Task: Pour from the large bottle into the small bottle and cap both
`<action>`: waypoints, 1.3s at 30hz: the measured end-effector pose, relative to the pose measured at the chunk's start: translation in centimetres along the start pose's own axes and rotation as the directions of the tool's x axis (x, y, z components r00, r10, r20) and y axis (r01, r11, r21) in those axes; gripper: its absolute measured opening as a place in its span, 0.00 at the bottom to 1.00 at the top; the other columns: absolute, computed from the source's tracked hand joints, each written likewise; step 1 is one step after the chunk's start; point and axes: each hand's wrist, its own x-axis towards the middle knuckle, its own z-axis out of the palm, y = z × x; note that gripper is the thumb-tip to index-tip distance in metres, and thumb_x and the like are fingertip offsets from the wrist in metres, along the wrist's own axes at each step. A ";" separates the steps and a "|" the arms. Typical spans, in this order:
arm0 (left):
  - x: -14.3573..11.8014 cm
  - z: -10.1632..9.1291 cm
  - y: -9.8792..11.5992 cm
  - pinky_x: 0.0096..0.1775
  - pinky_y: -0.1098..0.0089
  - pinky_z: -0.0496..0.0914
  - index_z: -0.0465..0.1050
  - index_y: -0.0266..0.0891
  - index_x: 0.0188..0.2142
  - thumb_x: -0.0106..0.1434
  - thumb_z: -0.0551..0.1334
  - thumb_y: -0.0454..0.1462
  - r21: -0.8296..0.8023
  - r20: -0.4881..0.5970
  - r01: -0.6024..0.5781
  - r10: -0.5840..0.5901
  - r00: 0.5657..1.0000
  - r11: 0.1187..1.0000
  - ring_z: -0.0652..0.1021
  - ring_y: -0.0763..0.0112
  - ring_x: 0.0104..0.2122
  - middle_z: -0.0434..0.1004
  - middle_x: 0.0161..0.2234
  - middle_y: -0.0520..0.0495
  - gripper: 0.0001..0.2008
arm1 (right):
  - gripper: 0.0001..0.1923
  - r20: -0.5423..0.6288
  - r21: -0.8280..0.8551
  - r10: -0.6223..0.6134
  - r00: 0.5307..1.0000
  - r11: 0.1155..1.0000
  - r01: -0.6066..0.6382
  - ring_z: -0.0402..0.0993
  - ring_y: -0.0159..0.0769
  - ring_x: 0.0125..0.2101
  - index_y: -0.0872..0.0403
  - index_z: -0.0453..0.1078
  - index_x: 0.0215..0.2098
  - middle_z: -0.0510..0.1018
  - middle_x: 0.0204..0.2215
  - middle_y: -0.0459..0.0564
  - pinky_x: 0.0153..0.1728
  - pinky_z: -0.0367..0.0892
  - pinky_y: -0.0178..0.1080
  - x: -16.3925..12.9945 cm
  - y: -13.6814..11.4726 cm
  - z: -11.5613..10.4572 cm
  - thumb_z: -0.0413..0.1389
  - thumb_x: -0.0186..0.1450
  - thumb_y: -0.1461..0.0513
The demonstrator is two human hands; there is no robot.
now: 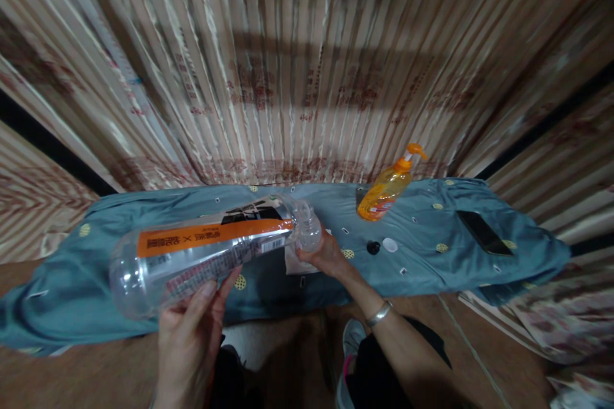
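Observation:
A large clear plastic bottle [201, 252] with an orange and silver label lies nearly sideways in the air, its neck toward the right. My left hand [194, 316] holds its body from below and from the near side. At the neck, my right hand [327, 255] grips a small clear container [309, 232], whose exact kind I cannot make out. The container appears to meet the bottle's mouth. Under my right hand, a white piece of paper or cloth [295, 262] shows in part. Right of that hand lie a small black cap [373, 247] and a white disc [389, 245].
A pump bottle of orange liquid [386, 190] stands at the back of the blue patterned cloth [422, 268], which covers a long narrow surface. Farther right lies a black phone [484, 232]. A pleated curtain [297, 77] hangs close behind. My feet are on the floor below.

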 end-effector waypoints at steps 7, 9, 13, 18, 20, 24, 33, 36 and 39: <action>0.2 0.3 0.1 0.47 0.62 0.80 0.81 0.41 0.30 0.39 0.81 0.40 -0.010 -0.035 0.014 -0.014 0.999 1.000 0.82 0.67 0.36 0.83 0.31 0.52 0.18 | 0.33 0.013 0.013 0.004 1.000 1.000 -0.004 0.82 0.47 0.42 0.53 0.66 0.56 0.83 0.42 0.52 0.44 0.76 0.45 0.0 -0.2 -0.1 0.65 0.52 0.59; 0.2 0.3 0.0 0.46 0.62 0.80 0.81 0.40 0.29 0.39 0.81 0.41 -0.009 -0.034 0.020 -0.021 0.999 1.000 0.82 0.66 0.36 0.83 0.30 0.52 0.18 | 0.33 0.015 0.003 0.009 1.000 1.000 -0.009 0.82 0.47 0.42 0.54 0.67 0.55 0.83 0.43 0.53 0.45 0.76 0.46 0.0 -0.4 -0.2 0.66 0.52 0.59; 0.2 0.3 0.0 0.44 0.61 0.81 0.81 0.38 0.27 0.39 0.81 0.42 -0.004 -0.026 0.025 -0.025 0.999 1.000 0.82 0.65 0.36 0.83 0.30 0.50 0.18 | 0.32 0.014 -0.019 0.014 1.000 1.000 -0.014 0.82 0.47 0.42 0.53 0.67 0.54 0.83 0.41 0.52 0.44 0.76 0.45 0.0 -0.6 -0.3 0.66 0.52 0.60; 0.2 0.2 0.1 0.44 0.61 0.81 0.81 0.39 0.26 0.36 0.82 0.42 -0.014 -0.049 0.031 -0.031 0.998 0.999 0.81 0.67 0.34 0.82 0.28 0.51 0.19 | 0.33 0.014 -0.030 0.011 1.000 0.999 -0.011 0.82 0.47 0.42 0.53 0.67 0.55 0.83 0.42 0.52 0.44 0.76 0.45 0.0 -0.7 -0.3 0.66 0.52 0.61; 0.1 0.1 0.1 0.46 0.60 0.80 0.80 0.39 0.26 0.37 0.81 0.42 -0.007 -0.046 0.013 -0.013 0.999 1.000 0.81 0.67 0.34 0.82 0.28 0.52 0.18 | 0.33 0.013 -0.033 0.006 1.000 0.999 -0.006 0.82 0.47 0.43 0.54 0.66 0.56 0.83 0.43 0.53 0.45 0.76 0.45 0.0 -0.6 -0.3 0.66 0.52 0.61; 0.0 0.0 0.0 0.48 0.51 0.79 0.79 0.38 0.27 0.40 0.80 0.40 0.005 -0.038 0.000 0.000 0.999 1.000 0.82 0.63 0.36 0.81 0.29 0.51 0.17 | 0.33 0.013 -0.027 0.003 1.000 1.000 -0.002 0.82 0.47 0.42 0.54 0.66 0.56 0.83 0.43 0.53 0.45 0.76 0.46 0.1 -0.4 -0.2 0.65 0.52 0.60; -0.3 0.4 0.5 0.47 0.52 0.80 0.78 0.37 0.28 0.41 0.80 0.38 0.008 -0.027 -0.011 0.011 1.000 1.000 0.81 0.60 0.39 0.80 0.31 0.51 0.17 | 0.34 0.006 -0.032 -0.003 1.000 0.999 0.003 0.82 0.47 0.43 0.53 0.66 0.57 0.83 0.44 0.53 0.47 0.76 0.46 0.0 -0.5 -0.2 0.66 0.53 0.60; -0.3 0.5 0.5 0.46 0.54 0.81 0.77 0.37 0.26 0.40 0.80 0.39 0.002 -0.031 -0.012 0.012 0.999 1.000 0.81 0.64 0.36 0.79 0.29 0.52 0.17 | 0.34 0.004 -0.041 0.007 1.000 0.999 -0.007 0.82 0.47 0.43 0.53 0.66 0.57 0.83 0.43 0.52 0.46 0.76 0.46 0.0 -0.3 -0.1 0.66 0.53 0.60; -0.3 0.4 0.5 0.44 0.59 0.81 0.77 0.37 0.25 0.41 0.80 0.39 0.006 -0.032 -0.009 0.010 0.999 1.000 0.80 0.67 0.36 0.78 0.28 0.52 0.16 | 0.33 0.005 -0.045 -0.003 1.000 0.999 0.003 0.82 0.48 0.43 0.54 0.66 0.56 0.83 0.42 0.53 0.45 0.76 0.46 0.1 -0.3 0.0 0.66 0.53 0.59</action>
